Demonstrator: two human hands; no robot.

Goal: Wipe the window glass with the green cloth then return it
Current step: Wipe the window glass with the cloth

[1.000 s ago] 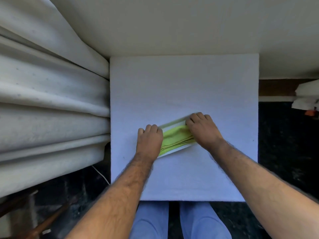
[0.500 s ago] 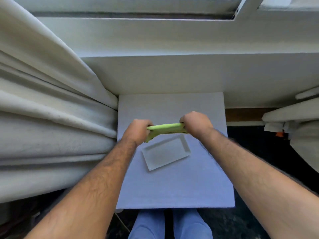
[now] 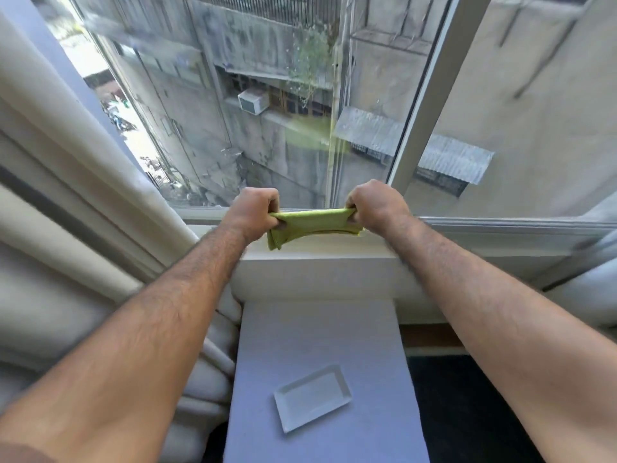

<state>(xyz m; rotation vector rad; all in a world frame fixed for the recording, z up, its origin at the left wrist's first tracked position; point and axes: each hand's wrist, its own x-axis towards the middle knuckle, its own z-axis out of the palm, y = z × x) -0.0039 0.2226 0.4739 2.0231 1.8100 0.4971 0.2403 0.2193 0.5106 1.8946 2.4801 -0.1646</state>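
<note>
Two bare hands, left [image 3: 252, 212] and right [image 3: 376, 205], no gloves, rings or watch visible. Forearms bare and hairy behind both hands, no sleeves in view up to the frame edge

A folded green cloth [image 3: 314, 223] stretched between the left hand [image 3: 255, 212] and the right hand [image 3: 375, 207], above the white window sill [image 3: 320, 265] and just before the clear window glass [image 3: 267, 95]. A white window frame bar [image 3: 430, 88] rose behind the right hand. Pleated cream curtains [image 3: 66, 195] hung to the left. Below the sill, nearer the person, stood a white rectangular bench [image 3: 320, 329]; on it lay a clear rectangular glass tray [image 3: 313, 396], well apart from the cloth.
</note>
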